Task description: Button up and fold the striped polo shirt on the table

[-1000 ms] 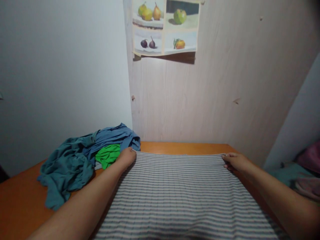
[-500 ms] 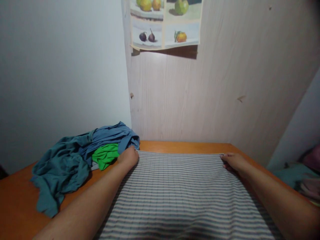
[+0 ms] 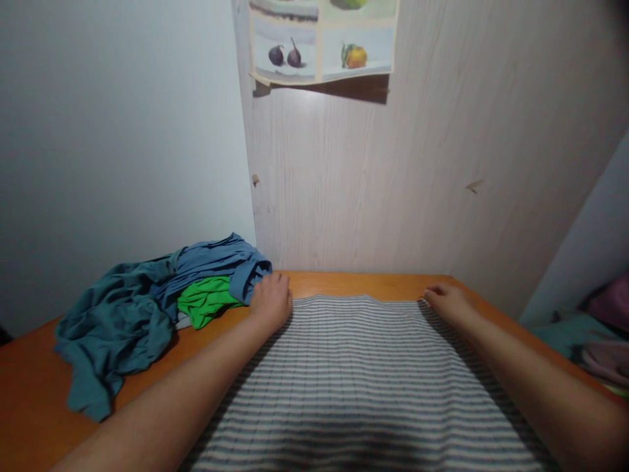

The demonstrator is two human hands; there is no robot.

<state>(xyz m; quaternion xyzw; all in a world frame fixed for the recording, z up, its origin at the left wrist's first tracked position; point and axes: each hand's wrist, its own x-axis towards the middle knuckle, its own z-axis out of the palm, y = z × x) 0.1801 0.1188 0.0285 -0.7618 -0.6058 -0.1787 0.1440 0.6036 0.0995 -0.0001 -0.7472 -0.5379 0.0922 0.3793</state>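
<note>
Right hand (image 3: 446, 300) pinches one far corner of grey-and-white striped cloth (image 3: 363, 360), spread over orange worktop (image 3: 344, 283); left hand (image 3: 272, 301) curls at opposite corner, grip hidden. Crumpled teal, blue and green fabric pile (image 3: 209, 261) beside left hand.

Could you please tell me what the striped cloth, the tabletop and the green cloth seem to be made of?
Striped cloth: matt woven fabric, perhaps cotton, judging by its soft wrinkles. Tabletop: wood or laminate, probably; its even orange-brown surface looks smooth. Green cloth: matt fabric, bunched in loose folds; fibre unclear.
</note>
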